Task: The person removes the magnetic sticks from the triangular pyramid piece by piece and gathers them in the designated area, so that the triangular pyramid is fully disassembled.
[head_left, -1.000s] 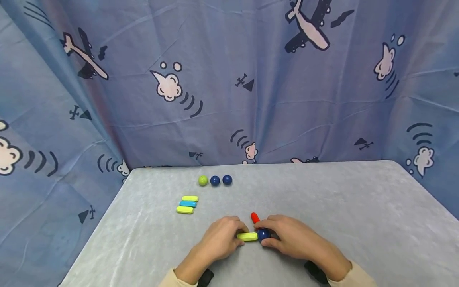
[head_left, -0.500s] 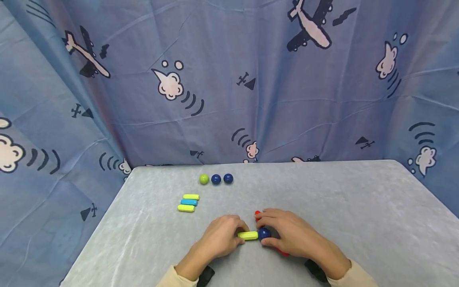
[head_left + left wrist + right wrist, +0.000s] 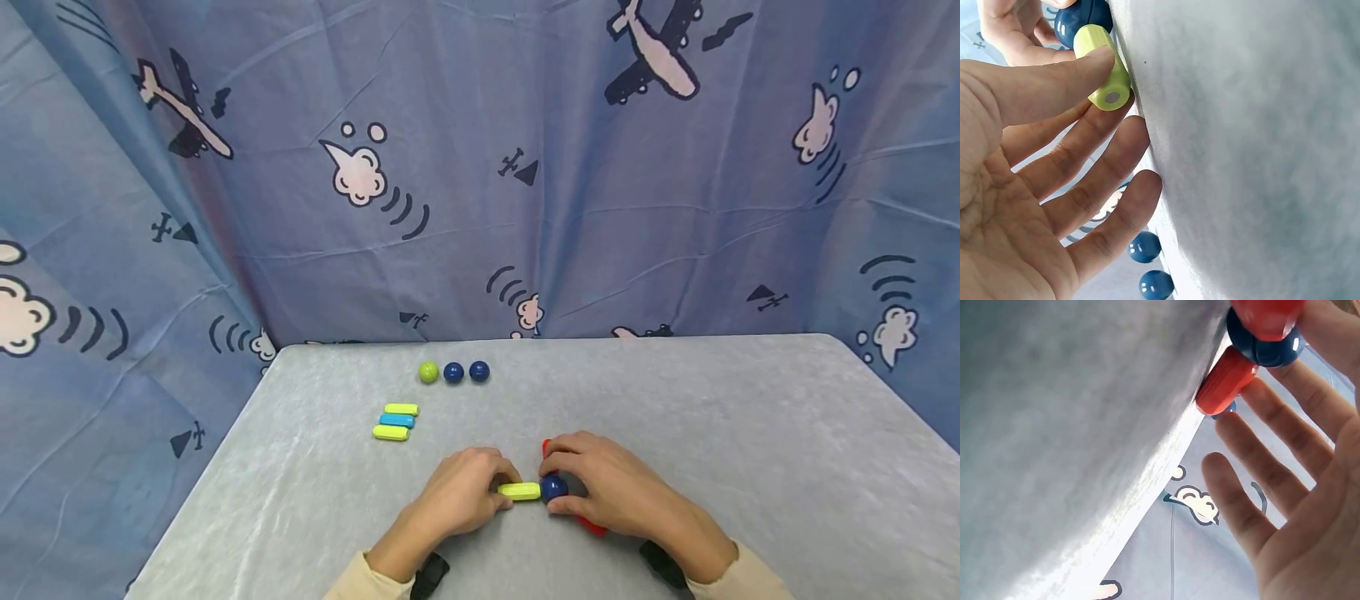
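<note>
"What's on your feed?"
"I've got a glossy dark-blue ball (image 3: 553, 488) with a seam line, and a yellow-green stick (image 3: 521, 492) lying level to its left, one end against it. From here I can see a grey disc in the stick's free end."
"And the red?"
"Two pieces, partly hidden: the far red stick (image 3: 1227, 381) slants beyond the ball; the near red stick (image 3: 1269, 315) sits on this side."
</note>
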Action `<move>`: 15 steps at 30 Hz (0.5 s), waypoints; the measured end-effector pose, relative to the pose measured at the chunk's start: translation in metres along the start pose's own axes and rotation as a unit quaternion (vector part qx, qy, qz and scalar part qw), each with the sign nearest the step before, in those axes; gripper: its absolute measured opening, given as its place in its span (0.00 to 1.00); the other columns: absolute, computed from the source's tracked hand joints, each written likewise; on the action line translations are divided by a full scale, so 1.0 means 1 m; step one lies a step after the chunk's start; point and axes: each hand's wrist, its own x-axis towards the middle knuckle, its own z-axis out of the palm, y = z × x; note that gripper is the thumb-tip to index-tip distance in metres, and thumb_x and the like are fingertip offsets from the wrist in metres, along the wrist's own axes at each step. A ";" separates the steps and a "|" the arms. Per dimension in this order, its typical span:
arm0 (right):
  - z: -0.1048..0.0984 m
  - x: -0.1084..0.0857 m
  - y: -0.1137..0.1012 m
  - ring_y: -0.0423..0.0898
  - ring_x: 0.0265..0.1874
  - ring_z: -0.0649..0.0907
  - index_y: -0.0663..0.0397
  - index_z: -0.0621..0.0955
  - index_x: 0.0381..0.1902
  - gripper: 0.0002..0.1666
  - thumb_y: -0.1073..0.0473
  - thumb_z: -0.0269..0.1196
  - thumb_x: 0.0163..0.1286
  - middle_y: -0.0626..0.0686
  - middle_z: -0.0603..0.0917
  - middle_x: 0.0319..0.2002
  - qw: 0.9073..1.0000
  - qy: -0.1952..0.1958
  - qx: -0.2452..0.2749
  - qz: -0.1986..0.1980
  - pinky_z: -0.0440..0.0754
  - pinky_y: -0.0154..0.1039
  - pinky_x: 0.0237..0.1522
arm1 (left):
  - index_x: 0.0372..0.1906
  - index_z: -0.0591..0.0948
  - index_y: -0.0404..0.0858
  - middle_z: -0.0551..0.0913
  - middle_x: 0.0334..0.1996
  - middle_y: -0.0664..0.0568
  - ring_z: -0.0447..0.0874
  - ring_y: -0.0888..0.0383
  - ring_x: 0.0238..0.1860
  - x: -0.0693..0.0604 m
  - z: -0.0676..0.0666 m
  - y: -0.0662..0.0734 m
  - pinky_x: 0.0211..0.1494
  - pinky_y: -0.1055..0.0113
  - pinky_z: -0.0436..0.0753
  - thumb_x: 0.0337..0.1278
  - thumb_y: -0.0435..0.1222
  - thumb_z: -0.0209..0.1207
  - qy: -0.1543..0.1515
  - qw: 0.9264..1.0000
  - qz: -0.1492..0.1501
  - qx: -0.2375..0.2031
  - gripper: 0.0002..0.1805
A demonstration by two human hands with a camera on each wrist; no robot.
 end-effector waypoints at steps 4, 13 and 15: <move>0.001 0.000 0.002 0.46 0.60 0.79 0.36 0.84 0.47 0.18 0.41 0.71 0.60 0.39 0.82 0.54 1.000 -0.004 0.001 -0.021 0.78 0.53 0.59 | 0.37 0.89 0.48 0.83 0.30 0.64 0.72 0.72 0.28 0.000 -0.001 0.000 0.32 0.75 0.72 0.49 0.36 0.73 -0.007 1.000 -0.006 -0.007 0.08; 0.003 -0.001 0.003 0.41 0.57 0.79 0.32 0.81 0.46 0.17 0.37 0.68 0.62 0.33 0.81 0.49 1.000 0.004 0.005 -0.029 0.78 0.52 0.54 | 0.38 0.90 0.48 0.84 0.31 0.64 0.73 0.72 0.27 0.000 -0.001 -0.001 0.32 0.75 0.72 0.50 0.36 0.72 -0.011 1.000 -0.014 -0.016 0.08; 0.002 -0.001 0.003 0.40 0.55 0.79 0.32 0.82 0.46 0.17 0.37 0.68 0.62 0.33 0.80 0.48 1.000 0.004 0.004 -0.029 0.78 0.51 0.53 | 0.39 0.90 0.47 0.84 0.31 0.64 0.73 0.72 0.28 0.000 -0.001 -0.001 0.32 0.75 0.72 0.51 0.37 0.72 -0.016 0.999 -0.019 -0.022 0.08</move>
